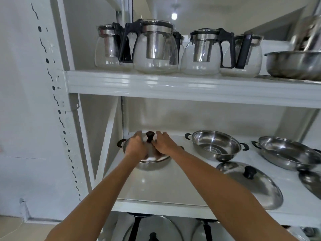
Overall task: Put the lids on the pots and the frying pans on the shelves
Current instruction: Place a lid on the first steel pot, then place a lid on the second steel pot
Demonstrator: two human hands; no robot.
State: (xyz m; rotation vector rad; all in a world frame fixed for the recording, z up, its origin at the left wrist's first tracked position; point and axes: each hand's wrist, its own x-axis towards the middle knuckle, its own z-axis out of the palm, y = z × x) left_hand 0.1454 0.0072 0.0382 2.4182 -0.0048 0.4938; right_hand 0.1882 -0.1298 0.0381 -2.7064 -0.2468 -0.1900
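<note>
A steel lid (151,152) with a black knob sits on the left pot (149,164). Right of that pot stand two open steel pots (215,146) (288,155); a second lid (251,185) lies flat before them, a third (311,181) farther right.

Shelf unit (173,84): painted metal, white, glossy, smooth; light glare on the front edge. Upright post (57,101): same white paint, punched slots.

Teapots (155,49): clear glass bodies, brushed steel infusers, black matt plastic handles.

Open pot (215,145): polished stainless steel, mirror-bright inside, black plastic side handles.

Loose lid (251,185): shiny steel, fine scuffs, black matt knob.

Lid under both hands (151,154): polished steel, dark knob.
</note>
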